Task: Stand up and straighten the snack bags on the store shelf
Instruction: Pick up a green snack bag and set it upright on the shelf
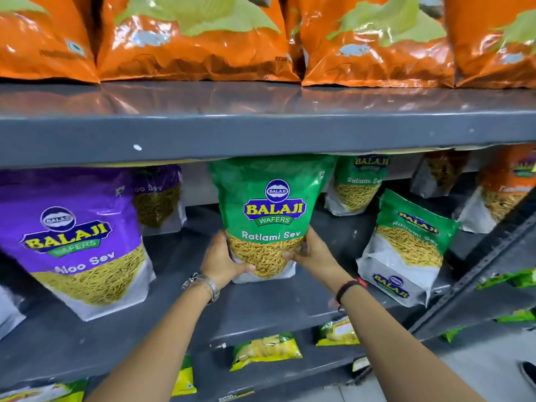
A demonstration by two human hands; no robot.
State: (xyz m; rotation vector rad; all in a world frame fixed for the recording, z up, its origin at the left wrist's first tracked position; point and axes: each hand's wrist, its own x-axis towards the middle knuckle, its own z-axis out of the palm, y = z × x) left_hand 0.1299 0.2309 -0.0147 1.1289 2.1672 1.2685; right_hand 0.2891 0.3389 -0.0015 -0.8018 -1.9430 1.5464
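Note:
A green Ratlami Sev bag (pixel 269 198) stands upright at the middle of the grey shelf (pixel 261 303). My left hand (pixel 223 256) grips its lower left side and my right hand (pixel 313 250) grips its lower right side. A second green Ratlami Sev bag (pixel 406 248) leans tilted to the right of it. A third green bag (pixel 356 184) stands further back. A purple Aloo Sev bag (pixel 78 236) stands tilted at the left, with another purple bag (pixel 159 192) behind it.
Orange snack bags (pixel 197 39) line the shelf above, whose grey front edge (pixel 261 137) hangs just over the held bag. Orange-topped bags (pixel 507 187) stand at the far right. Small yellow-green packets (pixel 266 349) lie on the lower shelf. A slanted shelf frame (pixel 475 271) crosses the right.

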